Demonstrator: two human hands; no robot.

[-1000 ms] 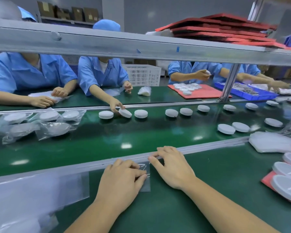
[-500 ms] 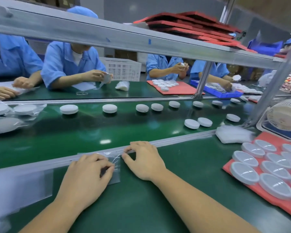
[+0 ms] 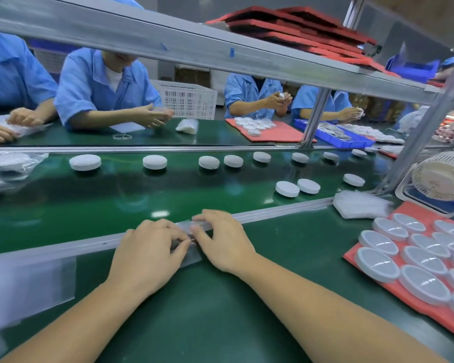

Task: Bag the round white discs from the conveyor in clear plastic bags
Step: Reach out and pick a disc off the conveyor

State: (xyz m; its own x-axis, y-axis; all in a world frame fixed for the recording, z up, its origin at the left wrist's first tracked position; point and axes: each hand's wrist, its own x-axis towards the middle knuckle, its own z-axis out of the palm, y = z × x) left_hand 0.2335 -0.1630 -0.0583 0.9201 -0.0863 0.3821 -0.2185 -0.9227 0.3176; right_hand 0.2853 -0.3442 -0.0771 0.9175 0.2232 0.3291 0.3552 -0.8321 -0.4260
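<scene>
Head view, clear plastic bag [image 3: 192, 258] flat on green table [image 3: 286, 258], top edge toward 12 o'clock at conveyor rail [image 3: 273, 210], long axis mostly hidden, left hand [image 3: 147, 255] and right hand [image 3: 223, 242] curled, fingertips pinching that edge, round white discs [image 3: 287, 189] on belt [image 3: 89, 205] at 1 o'clock

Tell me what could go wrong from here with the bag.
1. The left hand and right hand are both on the bag, and its mouth is not visibly open. The nearest discs may ride past unbagged.
2. The bag's edge reaches the rail, so it could slip onto the belt.
</scene>
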